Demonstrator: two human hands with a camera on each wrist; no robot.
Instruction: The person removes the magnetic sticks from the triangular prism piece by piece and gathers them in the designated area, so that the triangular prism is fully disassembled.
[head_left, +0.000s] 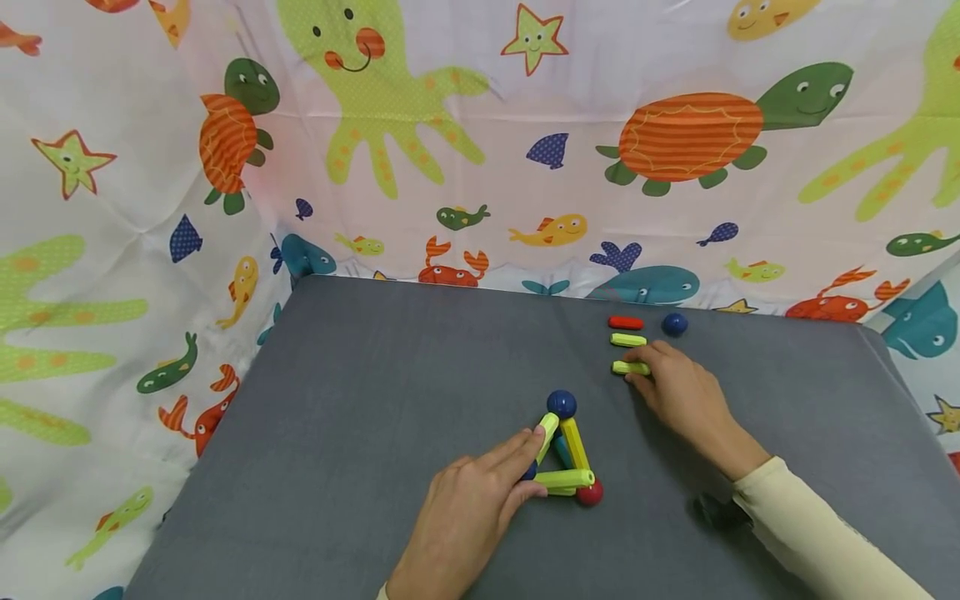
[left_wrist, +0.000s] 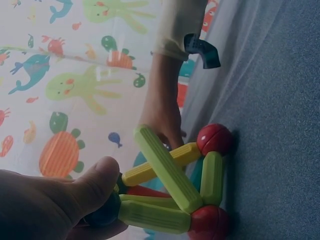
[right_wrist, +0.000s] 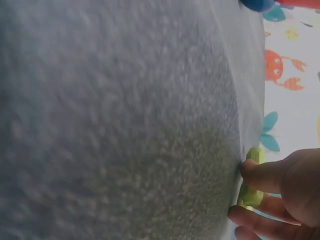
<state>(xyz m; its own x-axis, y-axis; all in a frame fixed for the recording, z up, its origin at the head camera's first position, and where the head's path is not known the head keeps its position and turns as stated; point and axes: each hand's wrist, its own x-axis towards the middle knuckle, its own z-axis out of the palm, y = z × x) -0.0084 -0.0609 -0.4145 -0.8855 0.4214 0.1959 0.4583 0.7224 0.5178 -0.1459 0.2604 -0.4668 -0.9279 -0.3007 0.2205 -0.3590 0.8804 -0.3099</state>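
Note:
My left hand [head_left: 467, 500] grips a frame of magnetic sticks and balls by its left side. In the left wrist view, its thumb lies against a dark blue ball [left_wrist: 104, 212]. The frame joins light green sticks [head_left: 564, 479], a yellow stick [head_left: 574, 443], a blue ball [head_left: 562, 404] at the top and a red ball [head_left: 590, 492] at the lower right. My right hand [head_left: 686, 400] pinches a light green stick [head_left: 628, 367] at the table surface. Just beyond it lie another light green stick [head_left: 627, 340], a red stick [head_left: 626, 322] and a loose blue ball [head_left: 675, 324].
The grey table [head_left: 360, 400] runs back to a cloth [head_left: 540, 192] printed with sea animals, which also hangs along the left side. A dark strap piece [head_left: 720, 512] sits by the right sleeve, above the table.

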